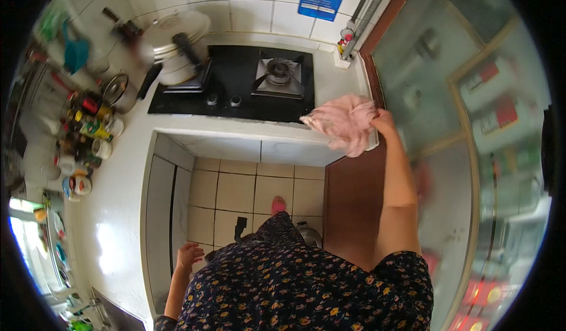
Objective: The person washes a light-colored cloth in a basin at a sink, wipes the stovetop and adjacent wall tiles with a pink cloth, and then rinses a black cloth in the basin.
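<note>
My right hand [384,121] is closed on one edge of a crumpled pink cloth [347,119], which hangs over the right front corner of the white countertop [283,131]. The cloth lies just right of the black gas hob [230,74]. My left hand [191,255] is empty with its fingers apart, low beside my body at the left cabinet. On the hob's left burner stands a large metal pot [177,65] with a black handle; the right burner [279,71] has nothing on it.
Bottles and jars [95,127] line the left counter, with a glass-lidded pot [119,93] behind them. A brown-framed cabinet with glass doors [424,88] stands close on the right. A metal kettle [309,234] is on the tiled floor [236,189] near my feet.
</note>
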The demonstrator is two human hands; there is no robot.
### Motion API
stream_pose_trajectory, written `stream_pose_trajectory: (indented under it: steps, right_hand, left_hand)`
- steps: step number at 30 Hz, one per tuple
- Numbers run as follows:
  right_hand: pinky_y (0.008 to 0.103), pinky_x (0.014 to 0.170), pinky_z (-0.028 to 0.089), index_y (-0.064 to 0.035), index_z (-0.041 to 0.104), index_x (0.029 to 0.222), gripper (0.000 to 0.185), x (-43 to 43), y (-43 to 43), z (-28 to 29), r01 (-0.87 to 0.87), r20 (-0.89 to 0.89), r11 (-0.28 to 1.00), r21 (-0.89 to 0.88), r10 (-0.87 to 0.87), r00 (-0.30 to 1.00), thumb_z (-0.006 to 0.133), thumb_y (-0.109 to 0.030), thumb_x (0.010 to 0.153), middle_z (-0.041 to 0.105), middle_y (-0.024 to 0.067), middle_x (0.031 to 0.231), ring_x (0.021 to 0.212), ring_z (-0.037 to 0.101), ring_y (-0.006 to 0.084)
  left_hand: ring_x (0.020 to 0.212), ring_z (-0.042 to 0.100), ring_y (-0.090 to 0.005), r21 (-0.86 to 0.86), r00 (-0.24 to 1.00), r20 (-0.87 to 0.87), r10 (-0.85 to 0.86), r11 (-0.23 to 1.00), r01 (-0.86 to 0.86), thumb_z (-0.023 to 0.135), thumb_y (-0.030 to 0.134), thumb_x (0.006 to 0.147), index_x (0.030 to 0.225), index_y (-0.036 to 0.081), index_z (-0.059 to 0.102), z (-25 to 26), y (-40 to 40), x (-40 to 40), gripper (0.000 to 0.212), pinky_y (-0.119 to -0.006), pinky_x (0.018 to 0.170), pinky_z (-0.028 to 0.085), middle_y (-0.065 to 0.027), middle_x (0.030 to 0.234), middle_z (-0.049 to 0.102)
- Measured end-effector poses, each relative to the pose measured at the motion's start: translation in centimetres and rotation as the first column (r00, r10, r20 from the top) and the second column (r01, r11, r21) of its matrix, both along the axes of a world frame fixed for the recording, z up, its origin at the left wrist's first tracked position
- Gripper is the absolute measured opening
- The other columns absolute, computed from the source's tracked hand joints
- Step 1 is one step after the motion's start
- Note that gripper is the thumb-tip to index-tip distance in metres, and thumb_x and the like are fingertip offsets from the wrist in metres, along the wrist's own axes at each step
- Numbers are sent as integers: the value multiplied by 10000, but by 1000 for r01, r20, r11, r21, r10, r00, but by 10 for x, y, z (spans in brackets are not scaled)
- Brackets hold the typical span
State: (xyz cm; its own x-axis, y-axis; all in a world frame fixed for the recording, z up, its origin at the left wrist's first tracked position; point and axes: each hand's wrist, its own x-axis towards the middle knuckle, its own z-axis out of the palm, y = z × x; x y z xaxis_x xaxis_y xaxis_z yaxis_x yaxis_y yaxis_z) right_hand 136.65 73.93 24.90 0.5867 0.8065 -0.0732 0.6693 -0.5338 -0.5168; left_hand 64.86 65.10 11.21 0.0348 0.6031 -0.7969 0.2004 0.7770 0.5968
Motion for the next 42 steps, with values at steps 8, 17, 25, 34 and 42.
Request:
stream_pose_trajectory:
  steps: [8,17,25,34,42]
  right_hand:
    - [445,1025,226,-33,291,1336,855,-27,78,-166,444,-109,878,179,-431,896,530,-603,745,316,265,1335,1251,282,394]
    - [567,1023,160,-184,402,1310,580,-8,174,-198,-46,565,998,-37,59,823,517,-456,811,286,171,1380,1276,238,394]
    - [509,1011,265,-152,374,1314,557,54,184,-193,266,494,959,103,-281,823,483,-434,847,338,203,1332,1232,303,404]
    - [451,979,290,-105,438,1257,413,-10,268,-190,-71,254,906,418,-41,966,470,-120,845,421,171,1255,1152,381,369]
    - [417,962,334,5,518,1139,390,101,439,-200,425,-26,841,335,-443,896,497,-257,852,498,203,1191,1120,442,362]
  left_hand:
    - [780,631,-239,-114,998,63,23,993,-16,511,130,871,1101,-51,499,32,34,98,293,-311,630,527,-152,901,617]
    - [795,641,-271,-293,995,38,88,953,-73,497,131,885,1128,-42,484,14,45,93,299,-344,628,538,-168,901,624]
    - [735,646,-255,-333,974,-35,223,916,-222,491,145,878,1065,-16,496,0,66,57,247,-333,575,526,-143,819,633]
    - [685,638,-244,-346,973,-25,228,912,-222,474,162,873,1056,19,509,-20,102,42,235,-348,555,521,-136,797,629]
    - [762,646,-277,-303,969,-151,194,924,-232,460,138,883,1067,-21,496,-2,89,106,246,-354,607,541,-177,849,630]
